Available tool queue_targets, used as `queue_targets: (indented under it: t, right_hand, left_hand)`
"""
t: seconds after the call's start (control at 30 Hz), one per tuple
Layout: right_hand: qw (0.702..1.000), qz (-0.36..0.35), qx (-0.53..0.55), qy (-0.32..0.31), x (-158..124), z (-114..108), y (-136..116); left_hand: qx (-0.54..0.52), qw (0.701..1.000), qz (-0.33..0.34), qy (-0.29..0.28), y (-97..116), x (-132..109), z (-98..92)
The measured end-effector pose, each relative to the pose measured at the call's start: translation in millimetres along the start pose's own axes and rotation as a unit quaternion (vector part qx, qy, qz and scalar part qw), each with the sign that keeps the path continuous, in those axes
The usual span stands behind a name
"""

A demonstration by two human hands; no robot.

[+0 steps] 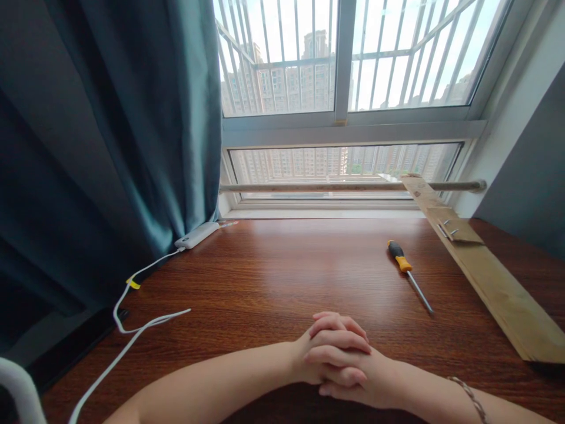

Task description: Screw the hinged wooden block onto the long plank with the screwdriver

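Note:
My left hand (309, 359) and my right hand (353, 371) rest clasped together on the dark wooden table (265, 277), fingers interlaced with nothing visible between them. A thin bracelet (470, 396) circles my right wrist. A screwdriver (408, 274) with a black and orange handle lies on the table ahead and to the right of my hands, untouched. Beyond it a long wooden plank (485, 271) lies diagonally, leaning up to a rod at the window, with a small wooden block and screws (450, 229) fixed on it.
A white power bank (196, 234) with a white cable (141, 321) lies at the left by a teal curtain (110, 129). A wooden rod (331, 187) runs along the barred window (344, 65). A grey wall stands at the right.

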State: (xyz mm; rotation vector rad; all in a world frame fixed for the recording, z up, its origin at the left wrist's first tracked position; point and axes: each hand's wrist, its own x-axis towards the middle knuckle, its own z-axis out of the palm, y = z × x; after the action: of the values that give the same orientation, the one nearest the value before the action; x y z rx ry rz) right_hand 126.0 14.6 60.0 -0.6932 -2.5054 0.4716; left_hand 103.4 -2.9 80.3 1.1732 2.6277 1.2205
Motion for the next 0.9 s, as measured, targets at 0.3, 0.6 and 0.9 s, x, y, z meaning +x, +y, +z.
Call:
queue_targets:
  t: [0.3,0.6,0.9]
  right_hand:
    - [1.0,-0.009,0.015,-0.005,2.0,-8.5,-4.5]
    - [1.0,-0.009,-0.002,0.003,1.7,-3.4,-1.7]
    - [1.0,0.0,0.012,0.004,2.4,-5.7,-4.4]
  left_hand:
    - [0.008,0.99,-0.031,0.138,8.6,-5.8,18.2]
    - [0.054,0.987,-0.023,0.149,12.7,-3.5,9.9]
    - [0.118,0.989,0.069,-0.06,-8.6,0.5,-7.1]
